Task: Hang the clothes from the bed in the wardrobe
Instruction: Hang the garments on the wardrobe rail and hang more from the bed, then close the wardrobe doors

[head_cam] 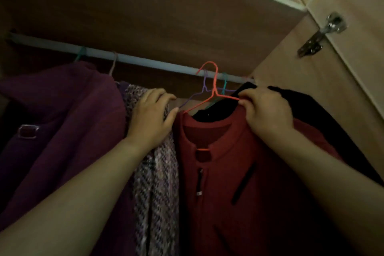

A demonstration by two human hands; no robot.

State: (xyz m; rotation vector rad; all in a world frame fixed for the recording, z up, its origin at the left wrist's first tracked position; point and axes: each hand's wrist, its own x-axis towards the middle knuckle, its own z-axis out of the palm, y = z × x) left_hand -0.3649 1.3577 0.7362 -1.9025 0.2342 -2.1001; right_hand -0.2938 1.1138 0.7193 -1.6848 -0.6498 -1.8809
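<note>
A red zip-neck top (pixel 232 172) hangs on an orange wire hanger (pixel 213 89), whose hook sits at the white wardrobe rail (pixel 145 61). My right hand (pixel 268 112) pinches the hanger's right arm at the top's shoulder. My left hand (pixel 151 116) presses flat against a speckled knit garment (pixel 153 183), holding it to the left. A black garment (pixel 311 114) hangs behind and right of the red top.
A purple coat (pixel 62 131) with a buckle hangs at the left on the rail. Purple and teal hangers (pixel 204 85) crowd behind the orange one. The wardrobe side wall (pixel 301 64) and the open door with its metal hinge (pixel 320 35) stand close on the right.
</note>
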